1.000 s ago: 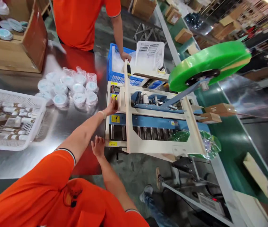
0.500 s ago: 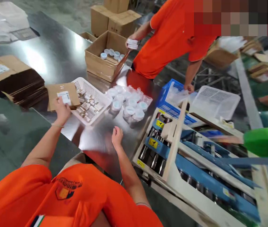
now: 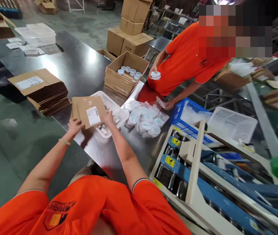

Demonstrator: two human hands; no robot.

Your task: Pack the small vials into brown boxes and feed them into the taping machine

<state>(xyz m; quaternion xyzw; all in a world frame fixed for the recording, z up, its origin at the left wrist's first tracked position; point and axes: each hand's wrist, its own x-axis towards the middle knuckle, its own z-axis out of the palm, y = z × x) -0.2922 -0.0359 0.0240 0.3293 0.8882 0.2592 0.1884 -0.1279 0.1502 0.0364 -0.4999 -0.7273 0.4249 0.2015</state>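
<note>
A flat cardboard mailer (image 3: 82, 109) with a white label is raised over the near left part of a white perforated basket (image 3: 122, 115). My right hand (image 3: 108, 119) grips its right edge. At its lower left corner is my left hand (image 3: 75, 126), fingers curled in against the board. More cardboard shows behind its left side. Small pale items lie in the basket, partly covered by the mailer. Just right of the basket sit clear plastic bags (image 3: 145, 114) of round white containers.
A tall stack of labelled mailers (image 3: 49, 94) stands left. Beyond the basket is an open carton (image 3: 119, 83) with round tins. A co-worker's hand (image 3: 155, 74) holds similar tins. A blue crate (image 3: 190, 130) and a roller conveyor machine (image 3: 168, 176) are at right.
My right hand has come up from the table to the mailer's right edge. My left hand has moved off the label to the lower left corner. The mailer is now raised and turned.
</note>
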